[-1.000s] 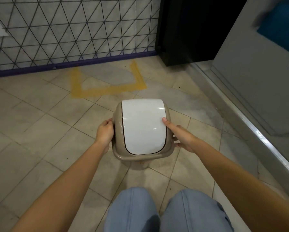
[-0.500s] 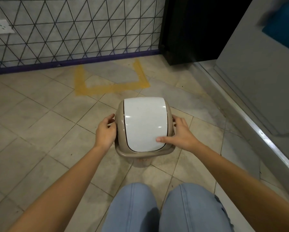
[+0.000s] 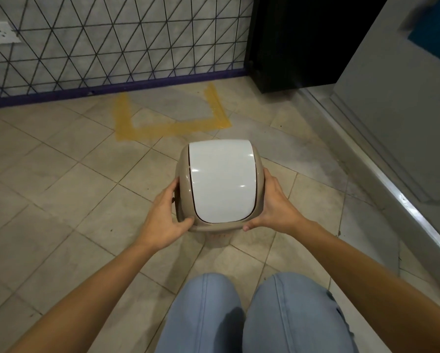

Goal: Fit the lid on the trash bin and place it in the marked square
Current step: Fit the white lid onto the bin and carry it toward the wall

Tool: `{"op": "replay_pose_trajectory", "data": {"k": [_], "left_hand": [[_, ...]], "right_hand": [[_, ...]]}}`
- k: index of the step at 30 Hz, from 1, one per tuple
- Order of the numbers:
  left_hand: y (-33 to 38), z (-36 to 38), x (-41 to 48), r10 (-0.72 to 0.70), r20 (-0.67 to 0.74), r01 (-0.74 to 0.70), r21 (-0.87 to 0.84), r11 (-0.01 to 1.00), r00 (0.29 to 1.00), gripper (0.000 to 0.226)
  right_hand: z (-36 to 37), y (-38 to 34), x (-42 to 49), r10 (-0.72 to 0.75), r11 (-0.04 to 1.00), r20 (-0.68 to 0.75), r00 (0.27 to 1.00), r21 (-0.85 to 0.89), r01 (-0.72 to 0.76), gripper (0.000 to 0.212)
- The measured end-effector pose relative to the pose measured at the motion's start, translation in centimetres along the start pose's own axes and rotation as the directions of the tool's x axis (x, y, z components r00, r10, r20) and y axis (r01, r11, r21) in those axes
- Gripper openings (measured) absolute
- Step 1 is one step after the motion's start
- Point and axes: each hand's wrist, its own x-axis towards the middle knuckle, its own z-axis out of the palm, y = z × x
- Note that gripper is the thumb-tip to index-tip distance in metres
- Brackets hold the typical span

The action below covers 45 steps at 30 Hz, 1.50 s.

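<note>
Trash bin [image 3: 220, 238], lid [image 3: 220, 182] on, unlabelled; both hands gripping sides.

Light blue jeans [image 3: 254, 317], bare forearms [image 3: 91, 284]

Both bare forearms reach forward from the lower corners of the view and converge toward the middle. The left hand [image 3: 162, 220] is cupped, palm turned inward, its thumb pointing right and its fingers [image 3: 174, 188] curled round the far side of what it grips. The right hand [image 3: 275, 210] mirrors it, palm inward, thumb stretched left. Below, two knees [image 3: 249, 301] in light blue denim sit close together.
</note>
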Motion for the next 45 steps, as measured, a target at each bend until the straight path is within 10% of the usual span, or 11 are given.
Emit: {"op": "replay_pose_trajectory", "data": {"k": [16,45], "left_hand": [[-0.3,-0.6,3.2,-0.031,-0.09,0.03,-0.007,1.0,0.995,0.13],[-1.5,-3.6,13.7,-0.085,-0.22,0.097,0.046,0.994,0.972,0.118]], "right_hand": [[0.1,-1.9,4.3,0.007,1.0,-0.019,1.0,0.028,-0.007,0.14],[-0.5,-4.8,17.9,0.0,1.0,0.066,0.998,0.009,-0.001,0.14]]}}
